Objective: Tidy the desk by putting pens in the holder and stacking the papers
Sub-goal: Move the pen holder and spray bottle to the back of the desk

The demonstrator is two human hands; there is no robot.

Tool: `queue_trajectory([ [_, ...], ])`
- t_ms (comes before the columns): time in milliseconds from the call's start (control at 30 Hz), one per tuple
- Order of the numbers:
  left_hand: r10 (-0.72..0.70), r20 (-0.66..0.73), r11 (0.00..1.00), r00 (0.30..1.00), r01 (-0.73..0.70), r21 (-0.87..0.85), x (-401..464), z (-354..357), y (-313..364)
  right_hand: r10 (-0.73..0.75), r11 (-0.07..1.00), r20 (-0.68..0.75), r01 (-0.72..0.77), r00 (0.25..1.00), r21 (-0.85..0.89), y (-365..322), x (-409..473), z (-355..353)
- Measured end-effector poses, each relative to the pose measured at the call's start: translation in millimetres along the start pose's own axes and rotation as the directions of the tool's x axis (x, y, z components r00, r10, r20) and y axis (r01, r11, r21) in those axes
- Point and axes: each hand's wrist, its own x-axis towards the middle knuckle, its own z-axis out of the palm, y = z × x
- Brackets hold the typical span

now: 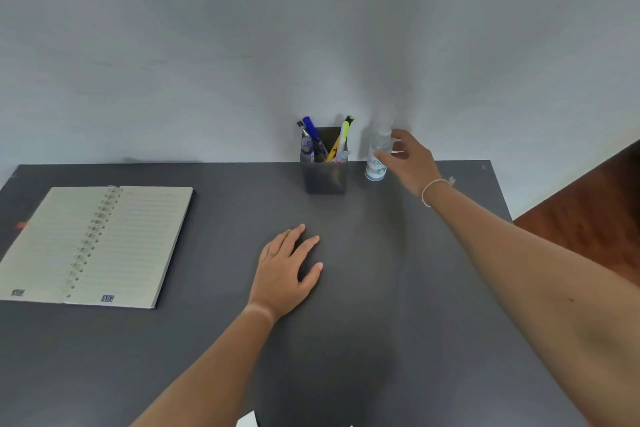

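Observation:
A dark square pen holder [325, 177] stands at the desk's far edge against the wall. Several pens lean in it, among them a blue pen [310, 130] and a yellow-green highlighter [343, 137]. Just right of it stands a clear hand sanitizer bottle [374, 170]. My right hand [412, 163] reaches out to it, thumb and fingers closed around its upper part. Palm down in the middle of the dark grey desk [381, 288] lies my left hand [284, 270], fingers apart and holding nothing. An open spiral notebook [138, 236] with lined pages lies flat at the left.
A white paper corner [247, 421] shows at the bottom edge of the view. The grey wall [311, 45] rises directly behind the desk. Past the desk's right edge is a reddish-brown surface [588, 218].

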Motion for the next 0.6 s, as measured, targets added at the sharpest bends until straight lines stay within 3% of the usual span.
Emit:
queue_trajectory([
  [600, -0.019, 0.002, 1.0, 1.0, 0.019, -0.016, 0.6, -0.9, 3.1, -0.07, 0.997, -0.019, 0.071, 0.997, 0.009, 6.0, -1.5, 7.1],
])
